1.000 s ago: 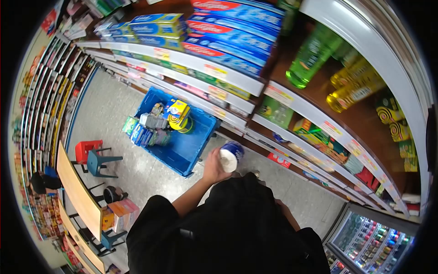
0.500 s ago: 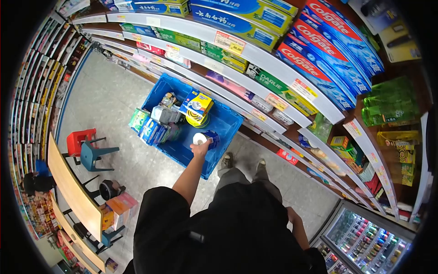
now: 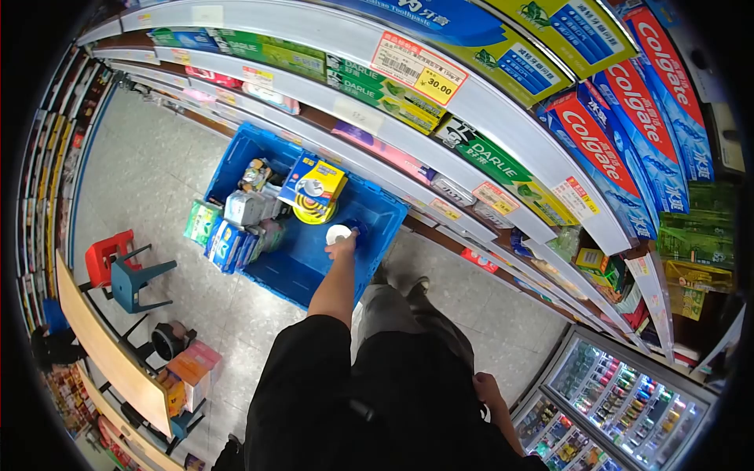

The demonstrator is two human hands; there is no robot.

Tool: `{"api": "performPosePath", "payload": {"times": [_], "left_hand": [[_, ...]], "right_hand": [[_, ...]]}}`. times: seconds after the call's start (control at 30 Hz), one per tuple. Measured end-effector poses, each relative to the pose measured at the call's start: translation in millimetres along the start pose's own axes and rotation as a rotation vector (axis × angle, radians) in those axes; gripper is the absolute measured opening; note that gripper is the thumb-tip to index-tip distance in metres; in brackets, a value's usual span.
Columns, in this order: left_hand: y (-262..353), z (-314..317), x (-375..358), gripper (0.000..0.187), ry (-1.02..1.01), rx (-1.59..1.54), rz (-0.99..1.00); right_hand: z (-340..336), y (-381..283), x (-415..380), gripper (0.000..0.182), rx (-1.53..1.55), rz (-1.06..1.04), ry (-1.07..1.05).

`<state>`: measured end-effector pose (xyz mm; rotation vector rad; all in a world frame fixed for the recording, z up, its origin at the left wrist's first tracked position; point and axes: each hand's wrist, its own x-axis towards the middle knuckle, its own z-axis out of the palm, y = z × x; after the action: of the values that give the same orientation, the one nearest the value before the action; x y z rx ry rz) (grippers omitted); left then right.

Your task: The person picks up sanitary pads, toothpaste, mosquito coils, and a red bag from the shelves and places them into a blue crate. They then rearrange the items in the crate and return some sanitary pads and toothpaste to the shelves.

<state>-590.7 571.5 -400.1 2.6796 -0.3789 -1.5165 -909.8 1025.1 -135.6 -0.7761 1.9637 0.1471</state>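
Observation:
My left hand (image 3: 342, 246) is closed around a white-ended roll with a dark blue side (image 3: 339, 233), held over the right part of a blue plastic crate (image 3: 287, 271). Inside the crate, close to that hand, a yellow and blue box (image 3: 312, 182) rests on a round yellow item (image 3: 316, 210). Farther left are grey-white packs (image 3: 245, 207), blue packs (image 3: 228, 243) and a green pack (image 3: 203, 221) at the crate's left edge. My right hand (image 3: 487, 390) hangs low beside my right leg, fingers loosely bent, with nothing visible in it.
Shelves with Colgate boxes (image 3: 593, 145), Darlie boxes (image 3: 491, 153) and price tags run along the crate's far side. Drinks fridges (image 3: 616, 396) stand at lower right. Red (image 3: 108, 257) and teal stools (image 3: 135, 284) and a wooden table (image 3: 110, 349) are at left.
The view has shifted and moved closer to the shelves, so the crate appears farther left. My left hand keeps hold of the roll within the crate; my right hand still hangs down.

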Motion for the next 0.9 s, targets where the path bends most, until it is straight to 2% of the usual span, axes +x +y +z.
{"api": "performPosePath", "payload": {"times": [0.03, 0.1, 0.23, 0.27, 0.37, 0.4, 0.5, 0.57, 0.7, 0.77, 0.8, 0.9], "left_hand": [[5, 8, 5, 0.120, 0.001, -0.004, 0.018], [19, 21, 14, 0.116, 0.009, 0.014, 0.064], [18, 40, 19, 0.104, -0.057, -0.297, 0.265], [17, 41, 19, 0.097, -0.222, -0.352, 0.258], [15, 28, 13, 0.086, -0.302, -0.260, 0.141], [-2, 47, 63, 0.063, -0.230, -0.151, 0.231], [-7, 21, 60, 0.045, -0.199, -0.158, 0.396], [-6, -6, 16, 0.031, -0.088, -0.170, 0.640], [3, -67, -135, 0.014, 0.080, 0.020, 1.168], [-3, -68, -181, 0.014, -0.066, 0.153, 1.261], [-8, -62, -197, 0.014, -0.140, 0.222, 1.305], [-25, -20, -235, 0.025, -0.437, 0.382, 1.518]], "right_hand": [[3, -2, 1, 0.035, -0.061, -0.039, 0.054], [5, -4, 3, 0.034, -0.106, 0.017, 0.001], [8, 7, 12, 0.037, -0.113, 0.057, -0.008], [11, 10, 12, 0.038, -0.091, 0.066, 0.009], [16, 0, 16, 0.040, -0.070, 0.072, 0.022], [19, 7, 20, 0.039, -0.063, 0.060, 0.028], [19, 15, 24, 0.038, -0.039, 0.058, 0.055], [15, 10, 23, 0.037, -0.051, 0.041, 0.066], [20, 35, 36, 0.033, -0.163, -0.097, 0.100], [28, 61, 49, 0.032, -0.261, -0.147, 0.106], [47, 94, 69, 0.035, -0.440, -0.177, 0.058], [57, 105, 69, 0.039, 0.007, 0.309, 0.169]]}}
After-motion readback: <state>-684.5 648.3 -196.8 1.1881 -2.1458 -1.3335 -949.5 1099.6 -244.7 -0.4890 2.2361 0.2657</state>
